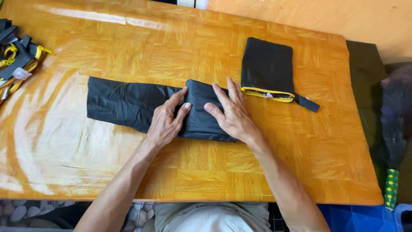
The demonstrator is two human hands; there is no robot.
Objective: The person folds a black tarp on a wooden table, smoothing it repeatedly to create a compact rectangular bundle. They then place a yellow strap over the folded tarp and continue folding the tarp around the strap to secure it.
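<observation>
A long strip of black fabric point(120, 102) lies across the middle of the orange wooden table point(128, 47), its right end folded over into a thicker block. My left hand point(165, 120) rests flat on the fold's left edge, fingers apart, thumb touching the fabric. Pressing on the folded block from the right is my right hand point(231, 112), fingers spread. Just right of that hand lies a black pouch point(267, 68) with a yellow zipper and a short black strap.
A heap of black items with yellow zippers and straps point(17, 56) sits at the table's far left edge. A dark broom with a green patterned handle point(391, 184) stands at the right, beyond the table. A pebble-patterned floor shows below the front edge.
</observation>
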